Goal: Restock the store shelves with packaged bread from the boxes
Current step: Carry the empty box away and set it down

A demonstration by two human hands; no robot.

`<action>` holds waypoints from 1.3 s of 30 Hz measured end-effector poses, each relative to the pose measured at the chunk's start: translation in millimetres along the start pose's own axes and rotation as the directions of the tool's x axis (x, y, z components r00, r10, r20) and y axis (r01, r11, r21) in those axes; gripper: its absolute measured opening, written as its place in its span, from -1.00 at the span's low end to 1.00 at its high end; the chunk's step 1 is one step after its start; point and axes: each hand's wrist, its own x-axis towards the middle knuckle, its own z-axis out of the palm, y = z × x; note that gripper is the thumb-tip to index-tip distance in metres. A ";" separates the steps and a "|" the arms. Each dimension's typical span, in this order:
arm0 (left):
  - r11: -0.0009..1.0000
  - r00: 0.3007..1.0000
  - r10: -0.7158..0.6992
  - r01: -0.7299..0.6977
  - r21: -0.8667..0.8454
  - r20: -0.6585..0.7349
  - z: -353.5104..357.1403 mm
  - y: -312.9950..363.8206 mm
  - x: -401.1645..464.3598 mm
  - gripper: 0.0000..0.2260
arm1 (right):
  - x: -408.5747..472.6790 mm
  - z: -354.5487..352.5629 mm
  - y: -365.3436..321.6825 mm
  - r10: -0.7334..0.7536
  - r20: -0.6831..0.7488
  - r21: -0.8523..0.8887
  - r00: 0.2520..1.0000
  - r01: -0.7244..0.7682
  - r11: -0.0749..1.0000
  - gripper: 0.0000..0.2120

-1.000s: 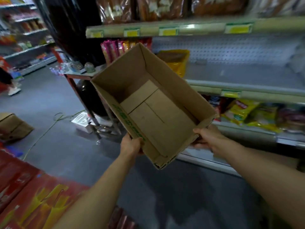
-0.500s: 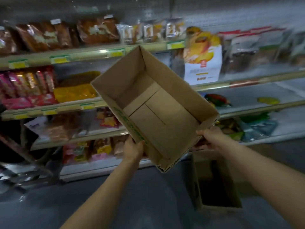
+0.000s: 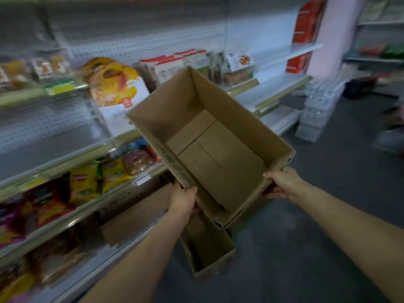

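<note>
Head view: empty cardboard box [image 3: 209, 145] held up tilted, left hand [image 3: 182, 199] gripping its near-left wall, right hand [image 3: 282, 182] curled round the near-right corner. Packaged bread [image 3: 113, 84] sits on the shelves [image 3: 273, 97] left of the box. Risk: second open box [image 3: 207, 254] on the grey floor [image 3: 317, 226] directly below the box, easy to trip on.

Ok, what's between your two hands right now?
In the head view, the near end of the empty cardboard box: the left hand grips one wall and the right hand grips the other. Nothing lies inside it.
</note>
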 end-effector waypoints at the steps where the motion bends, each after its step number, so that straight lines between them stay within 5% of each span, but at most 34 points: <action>1: 1.000 0.999 0.015 -0.016 0.022 0.036 22.2 8.4 0.0 -0.78 | 4.6 -21.3 1.2 0.001 -0.023 0.025 1.000 0.000 1.000 -0.72; 9: 0.977 0.958 0.090 -0.138 0.162 0.273 222.1 62.8 23.1 -0.75 | 70.3 -187.2 17.5 0.060 -0.207 0.234 0.976 -0.010 0.972 -0.73; 22: 0.924 0.828 0.029 -0.235 0.301 0.559 587.3 135.4 41.0 -0.77 | 206.9 -464.9 5.7 0.211 -0.488 0.296 0.847 -0.066 0.953 -0.83; 29: 0.899 0.716 -0.070 -0.257 0.356 0.694 737.4 155.9 31.0 -0.77 | 247.2 -584.6 23.4 0.326 -0.537 0.435 0.778 -0.076 0.897 -0.67; 39: 0.890 0.655 -0.146 -0.240 0.388 0.741 994.2 179.3 11.3 -0.74 | 350.3 -792.8 29.2 0.390 -0.573 0.477 0.721 -0.093 0.874 -0.93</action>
